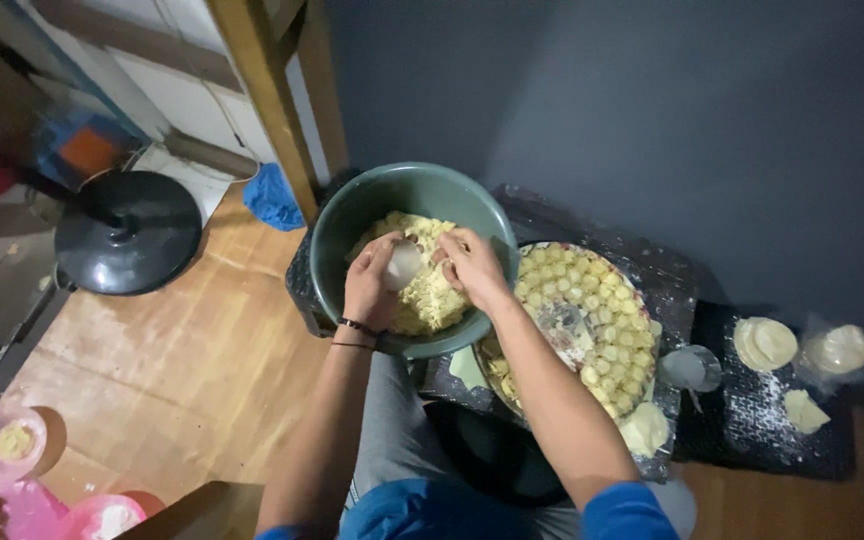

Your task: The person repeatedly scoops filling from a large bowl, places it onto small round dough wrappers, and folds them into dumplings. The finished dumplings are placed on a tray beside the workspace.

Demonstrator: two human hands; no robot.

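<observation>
Left hand (370, 282) and right hand (472, 265) together over a green bowl (352, 215) of pale filling (432, 295), pinching a white dough round (403, 265); tray of dumplings (592, 310) just beside.

pale dough wrapper (403, 265), round, held over filling bowl (352, 215)

Smooth green plastic bowl (352, 230) on a worn, matt wooden floor (182, 370).

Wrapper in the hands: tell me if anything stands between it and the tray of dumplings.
Nothing visible does. The left hand and right hand hold the wrapper over the filling in the green bowl. The tray lies just right of the bowl's rim.
</observation>
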